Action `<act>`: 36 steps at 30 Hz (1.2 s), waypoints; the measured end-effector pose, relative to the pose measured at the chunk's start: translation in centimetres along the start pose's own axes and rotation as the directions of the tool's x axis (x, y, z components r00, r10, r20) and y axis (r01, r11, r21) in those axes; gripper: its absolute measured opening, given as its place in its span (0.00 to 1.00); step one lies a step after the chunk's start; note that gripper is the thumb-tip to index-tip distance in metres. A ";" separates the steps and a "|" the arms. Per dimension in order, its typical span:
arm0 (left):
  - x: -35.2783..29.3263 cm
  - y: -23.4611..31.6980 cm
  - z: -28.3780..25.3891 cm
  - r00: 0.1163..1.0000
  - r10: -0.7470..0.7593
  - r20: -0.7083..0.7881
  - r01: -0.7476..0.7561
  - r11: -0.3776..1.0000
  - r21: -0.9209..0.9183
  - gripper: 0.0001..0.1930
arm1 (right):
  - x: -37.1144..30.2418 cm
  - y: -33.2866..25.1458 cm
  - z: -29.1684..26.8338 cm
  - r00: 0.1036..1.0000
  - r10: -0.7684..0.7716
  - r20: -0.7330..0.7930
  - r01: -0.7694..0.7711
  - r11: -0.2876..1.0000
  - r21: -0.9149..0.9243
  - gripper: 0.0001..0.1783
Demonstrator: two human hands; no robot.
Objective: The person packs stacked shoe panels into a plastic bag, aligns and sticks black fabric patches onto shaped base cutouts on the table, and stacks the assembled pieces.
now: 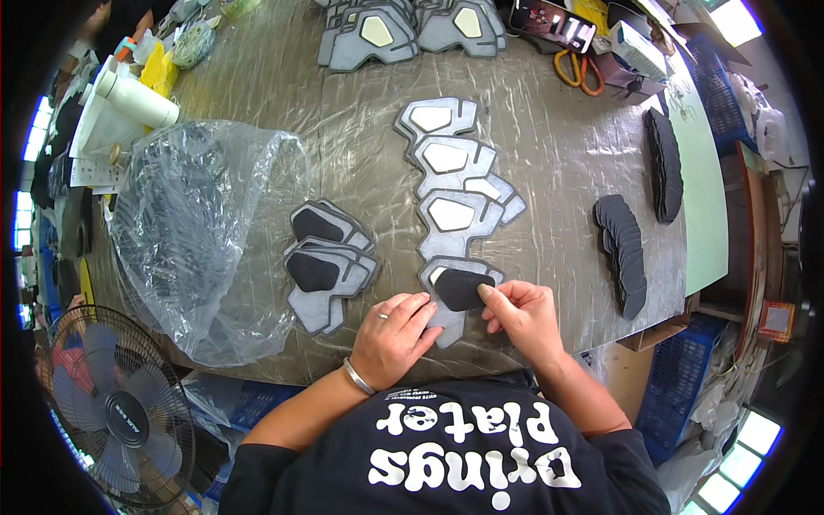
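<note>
One black pad (461,293) is pinched between the thumb and finger of my right hand (522,316), above the nearest grey piece (449,328) on the counter (360,129), partly covering its white patch (437,274). My left hand (390,337), loosely spread, rests at that grey piece's left edge.

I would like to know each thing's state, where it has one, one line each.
Black patch: pinched by the right hand, over part of the gray piece.
Left hand: fingers at the gray piece's edge.
Patch stacks: fanned out.
Phone: screen lit.
Plastic bag: crumpled, lying on the table.
Scissors: blades hidden; open or shut unclear.
Fan: cannot tell if running.
</note>
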State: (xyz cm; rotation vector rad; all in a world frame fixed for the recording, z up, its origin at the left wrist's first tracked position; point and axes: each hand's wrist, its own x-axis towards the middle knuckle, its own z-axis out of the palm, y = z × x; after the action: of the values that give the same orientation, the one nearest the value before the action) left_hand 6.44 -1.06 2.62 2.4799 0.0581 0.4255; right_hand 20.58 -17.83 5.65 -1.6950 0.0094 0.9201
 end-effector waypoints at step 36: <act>1.8 0.1 1.3 0.986 0.044 0.161 -0.094 0.944 0.315 0.24 | 1.0 -0.1 1.8 0.996 -0.060 -0.065 0.038 0.951 -0.308 0.15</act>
State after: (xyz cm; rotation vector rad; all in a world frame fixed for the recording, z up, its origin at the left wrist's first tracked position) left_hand 8.55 -1.64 2.22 2.8372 -0.0242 0.2700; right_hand 20.25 -15.87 5.07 -2.0078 -0.1329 0.8538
